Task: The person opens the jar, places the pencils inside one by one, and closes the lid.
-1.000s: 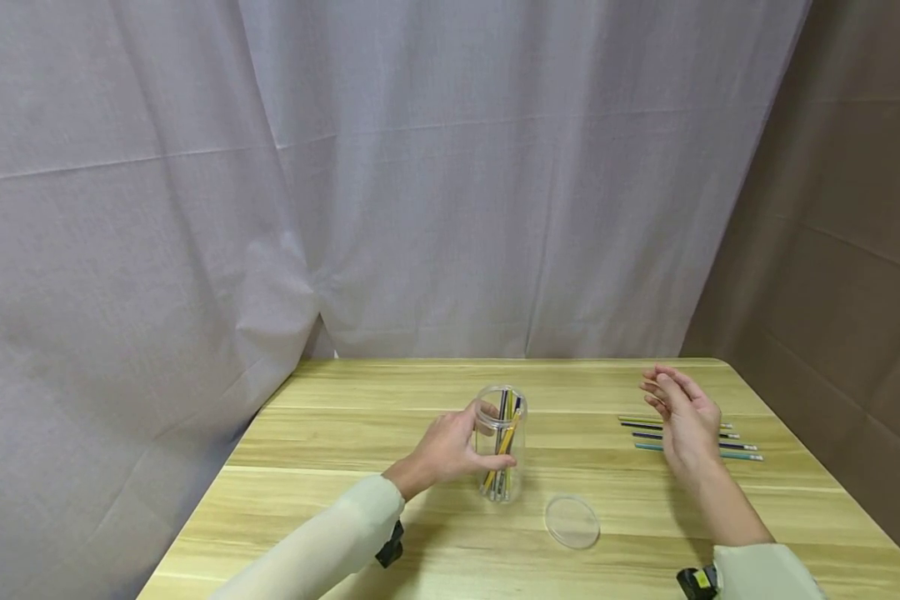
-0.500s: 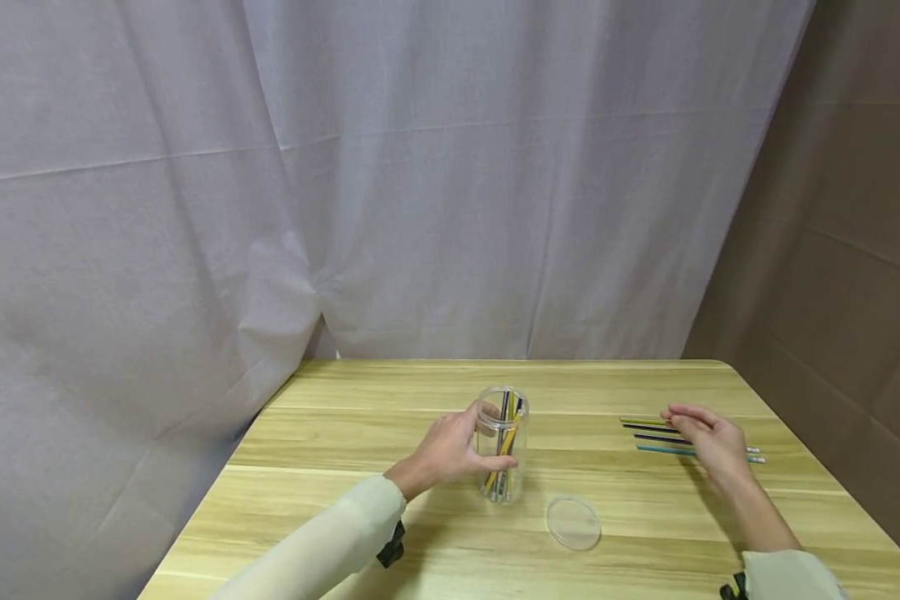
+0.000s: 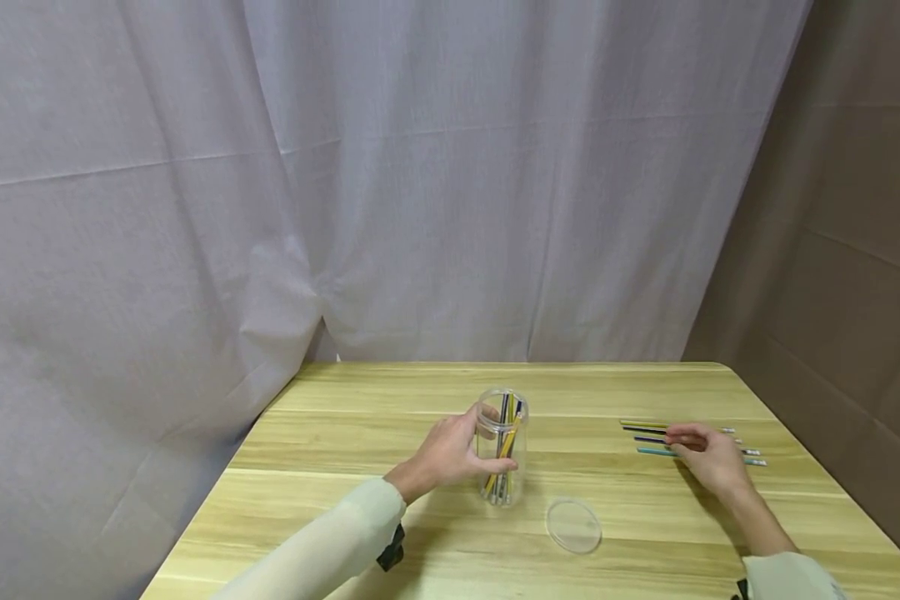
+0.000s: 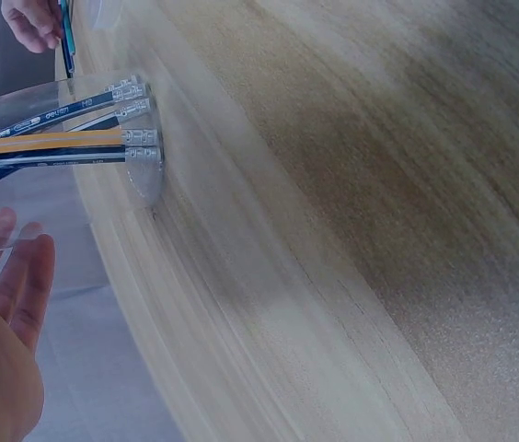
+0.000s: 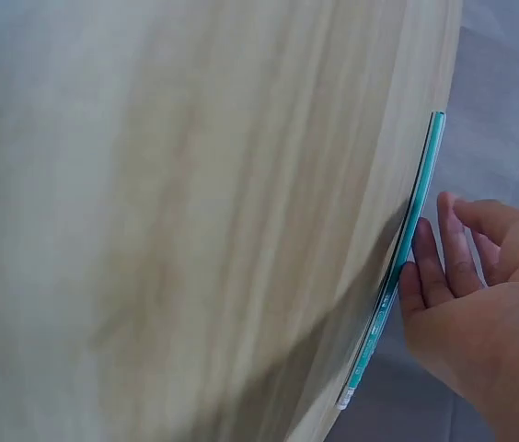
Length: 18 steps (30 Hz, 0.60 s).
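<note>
A clear plastic jar (image 3: 522, 454) stands upright on the table, with several pencils (image 4: 48, 143) leaning inside it, eraser ends down. My left hand (image 3: 442, 452) holds the jar from its left side, thumb across the front and fingers behind. Toward the right of the table, several pencils lie roughly parallel: a teal pencil (image 5: 370, 345) nearest me, dark ones behind it and a yellow-green pencil (image 3: 640, 422) farthest back. Over this row hovers my right hand (image 3: 708, 460), its fingers loosely bent and fingertips close above the dark pencils. It partly hides their middles.
A round clear lid (image 3: 573, 526) lies flat on the wooden table (image 3: 360, 533) in front and to the right of the jar. Grey curtains (image 3: 435, 208) hang along the table's back and left, and a brown curtain (image 3: 855, 317) along its right.
My right hand has come down and slightly right, from above the row to just over the dark pencils. My left hand and the jar have stayed in place.
</note>
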{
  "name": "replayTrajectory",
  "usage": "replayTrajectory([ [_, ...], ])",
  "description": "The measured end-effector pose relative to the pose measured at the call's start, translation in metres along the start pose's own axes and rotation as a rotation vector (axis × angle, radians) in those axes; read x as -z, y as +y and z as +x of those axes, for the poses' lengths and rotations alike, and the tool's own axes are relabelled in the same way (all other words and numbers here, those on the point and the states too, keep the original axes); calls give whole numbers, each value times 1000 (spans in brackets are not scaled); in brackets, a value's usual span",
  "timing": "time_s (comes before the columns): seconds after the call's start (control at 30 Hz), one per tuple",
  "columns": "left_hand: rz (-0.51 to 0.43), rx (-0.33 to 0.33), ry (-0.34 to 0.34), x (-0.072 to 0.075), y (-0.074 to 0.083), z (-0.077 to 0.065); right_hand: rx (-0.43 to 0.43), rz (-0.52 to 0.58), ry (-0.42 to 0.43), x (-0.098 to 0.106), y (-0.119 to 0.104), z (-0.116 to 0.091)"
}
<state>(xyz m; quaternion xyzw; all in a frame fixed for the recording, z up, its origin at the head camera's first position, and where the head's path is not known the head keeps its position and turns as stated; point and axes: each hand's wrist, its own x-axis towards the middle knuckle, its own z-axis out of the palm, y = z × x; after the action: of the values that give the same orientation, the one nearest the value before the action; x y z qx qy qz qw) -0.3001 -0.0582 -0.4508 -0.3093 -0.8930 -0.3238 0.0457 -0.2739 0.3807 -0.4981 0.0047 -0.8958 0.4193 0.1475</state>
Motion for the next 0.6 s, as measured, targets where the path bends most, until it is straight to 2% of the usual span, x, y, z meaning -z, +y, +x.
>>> replayTrajectory([
  [0.13, -2, 0, -1, -1, 0, -1, 44, -30, -25, -1, 3, 1],
  [0.4, -4, -8, 2, -3, 0, 0, 34, -113, -45, -3, 1, 0],
  [0.6, -4, -11, 2, -3, 0, 1, 30, -92, -82, -5, 0, 0],
])
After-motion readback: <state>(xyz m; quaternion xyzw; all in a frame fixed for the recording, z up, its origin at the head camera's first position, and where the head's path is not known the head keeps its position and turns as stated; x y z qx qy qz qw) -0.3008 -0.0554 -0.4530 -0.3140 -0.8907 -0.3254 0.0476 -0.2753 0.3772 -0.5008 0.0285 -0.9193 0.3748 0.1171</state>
